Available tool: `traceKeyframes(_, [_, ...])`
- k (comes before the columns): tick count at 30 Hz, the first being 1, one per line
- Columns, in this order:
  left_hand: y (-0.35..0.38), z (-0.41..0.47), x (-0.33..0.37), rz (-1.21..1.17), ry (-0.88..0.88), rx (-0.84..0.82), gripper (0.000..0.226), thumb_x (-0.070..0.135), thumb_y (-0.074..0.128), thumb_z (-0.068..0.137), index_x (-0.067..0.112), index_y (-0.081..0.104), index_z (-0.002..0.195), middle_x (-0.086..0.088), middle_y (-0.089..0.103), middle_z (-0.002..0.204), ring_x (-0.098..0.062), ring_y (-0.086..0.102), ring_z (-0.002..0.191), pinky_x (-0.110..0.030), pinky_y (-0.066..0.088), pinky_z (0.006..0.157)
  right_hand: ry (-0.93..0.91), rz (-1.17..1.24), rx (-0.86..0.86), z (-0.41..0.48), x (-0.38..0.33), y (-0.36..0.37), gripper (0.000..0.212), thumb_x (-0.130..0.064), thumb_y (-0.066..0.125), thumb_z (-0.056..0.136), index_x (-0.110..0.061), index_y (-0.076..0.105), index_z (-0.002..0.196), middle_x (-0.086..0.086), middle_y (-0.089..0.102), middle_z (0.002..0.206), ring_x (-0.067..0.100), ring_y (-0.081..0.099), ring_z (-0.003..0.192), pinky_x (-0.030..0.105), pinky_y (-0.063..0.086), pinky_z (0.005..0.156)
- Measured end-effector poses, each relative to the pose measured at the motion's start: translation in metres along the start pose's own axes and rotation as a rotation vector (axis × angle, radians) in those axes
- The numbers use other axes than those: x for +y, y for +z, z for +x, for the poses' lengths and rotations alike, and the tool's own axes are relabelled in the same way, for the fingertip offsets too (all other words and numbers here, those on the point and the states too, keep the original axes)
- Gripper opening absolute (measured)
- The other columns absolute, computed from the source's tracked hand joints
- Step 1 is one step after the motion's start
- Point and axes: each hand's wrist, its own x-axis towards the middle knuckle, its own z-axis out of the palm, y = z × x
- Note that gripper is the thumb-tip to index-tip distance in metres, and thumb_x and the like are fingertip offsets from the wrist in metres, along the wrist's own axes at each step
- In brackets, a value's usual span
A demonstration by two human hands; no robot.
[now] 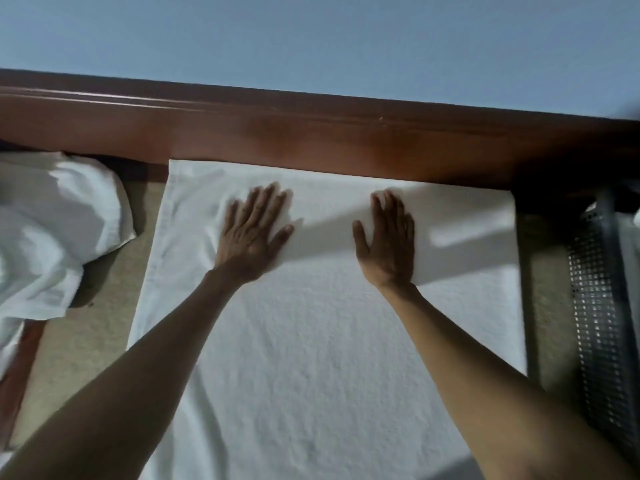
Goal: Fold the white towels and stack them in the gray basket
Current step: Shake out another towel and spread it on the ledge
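Our left hand point(251, 233) and right hand point(388, 240) lie flat with straight fingers, pressing the far part of the white towel point(311, 358) and gripping nothing. The towel spreads out smooth, long axis near to far. The gray basket point(595, 306) stands to the right, closer to our right hand.

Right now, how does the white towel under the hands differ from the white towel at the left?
The towel under the hands lies spread flat; the left towel is bunched and creased. The left hand and the right hand press on the first with straight fingers; nothing touches the left towel. Both are white and outside the gray basket.
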Motion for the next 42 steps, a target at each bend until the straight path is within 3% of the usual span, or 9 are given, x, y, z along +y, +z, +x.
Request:
traceKeyframes(7, [-0.029, -0.002, -0.085, -0.045, -0.279, 0.04, 0.079, 0.071, 0.013, 0.103, 0.026, -0.007, 0.164, 0.005, -0.01, 0.172, -0.015, -0.011, 0.158, -0.042, -0.003, 0.128, -0.02, -0.018, 0.015, -0.002, -0.002, 0.001, 0.064, -0.053, 0.034, 0.104, -0.021, 0.028, 0.159, 0.004, 0.02, 0.169, 0.023, 0.015, 0.156, 0.048, 0.017, 0.125])
traceKeyframes(13, [-0.029, 0.0, -0.087, -0.064, -0.322, 0.093, 0.078, 0.063, 0.019, 0.105, 0.016, 0.002, 0.165, -0.003, 0.002, 0.173, -0.021, 0.0, 0.159, -0.043, 0.001, 0.129, -0.001, -0.062, 0.003, -0.003, -0.008, 0.003, 0.063, -0.051, 0.031, 0.105, -0.018, 0.029, 0.159, 0.008, 0.02, 0.168, 0.026, 0.016, 0.156, 0.05, 0.017, 0.125])
traceKeyframes(17, [-0.022, -0.022, -0.05, -0.076, -0.192, 0.069, 0.074, 0.053, 0.02, 0.107, 0.009, 0.003, 0.164, -0.009, 0.003, 0.172, -0.023, 0.003, 0.159, -0.039, -0.002, 0.128, 0.043, -0.038, -0.055, -0.011, -0.037, 0.006, 0.059, -0.041, 0.028, 0.107, -0.013, 0.027, 0.159, 0.015, 0.014, 0.169, 0.028, 0.01, 0.156, 0.055, 0.012, 0.124])
traceKeyframes(21, [0.005, -0.061, -0.01, -0.08, -0.044, -0.018, 0.075, 0.056, 0.026, 0.109, 0.015, -0.004, 0.164, -0.003, -0.01, 0.171, -0.017, -0.012, 0.158, -0.039, -0.005, 0.129, -0.084, -0.018, -0.065, -0.031, -0.082, 0.016, 0.056, -0.039, 0.032, 0.107, -0.015, 0.032, 0.157, 0.014, 0.023, 0.166, 0.028, 0.017, 0.155, 0.055, 0.018, 0.121])
traceKeyframes(24, [0.003, -0.07, -0.029, -0.05, -0.01, -0.001, 0.073, 0.056, 0.028, 0.108, 0.022, -0.004, 0.165, 0.003, -0.009, 0.172, -0.015, -0.012, 0.158, -0.044, -0.003, 0.129, -0.102, -0.036, -0.064, -0.036, -0.081, 0.02, 0.057, -0.043, 0.03, 0.107, -0.018, 0.03, 0.158, 0.009, 0.022, 0.168, 0.025, 0.013, 0.156, 0.053, 0.016, 0.124])
traceKeyframes(30, [-0.021, -0.057, -0.109, 0.012, -0.146, 0.029, 0.071, 0.063, 0.023, 0.106, 0.034, -0.003, 0.164, 0.011, -0.008, 0.172, -0.012, -0.011, 0.158, -0.043, 0.0, 0.128, -0.11, -0.048, -0.037, -0.038, -0.076, 0.024, 0.058, -0.047, 0.031, 0.108, -0.02, 0.028, 0.16, 0.005, 0.016, 0.17, 0.02, 0.008, 0.157, 0.048, 0.009, 0.127])
traceKeyframes(34, [-0.031, -0.051, -0.131, -0.006, -0.189, 0.002, 0.075, 0.067, 0.017, 0.105, 0.028, -0.004, 0.165, 0.006, -0.009, 0.172, -0.014, -0.012, 0.158, -0.046, -0.001, 0.128, -0.122, -0.085, -0.011, -0.04, -0.076, 0.027, 0.057, -0.045, 0.033, 0.108, -0.019, 0.03, 0.159, 0.008, 0.019, 0.169, 0.024, 0.014, 0.157, 0.048, 0.01, 0.127])
traceKeyframes(37, [-0.03, -0.068, -0.108, -0.031, -0.167, 0.015, 0.08, 0.066, 0.018, 0.104, 0.017, 0.002, 0.165, -0.002, -0.005, 0.172, -0.019, -0.008, 0.159, -0.044, -0.001, 0.129, -0.099, -0.069, -0.042, -0.039, -0.08, 0.025, 0.057, -0.044, 0.031, 0.108, -0.018, 0.029, 0.159, 0.008, 0.018, 0.169, 0.024, 0.012, 0.157, 0.05, 0.01, 0.126])
traceKeyframes(42, [0.0, -0.138, -0.032, -0.088, 0.06, -0.075, 0.076, 0.059, 0.026, 0.108, 0.018, -0.004, 0.165, -0.003, -0.009, 0.172, -0.015, -0.014, 0.158, -0.041, 0.001, 0.13, -0.065, -0.014, 0.016, -0.061, -0.087, 0.026, 0.056, -0.035, 0.036, 0.105, -0.013, 0.036, 0.156, 0.015, 0.025, 0.166, 0.032, 0.022, 0.154, 0.055, 0.018, 0.122])
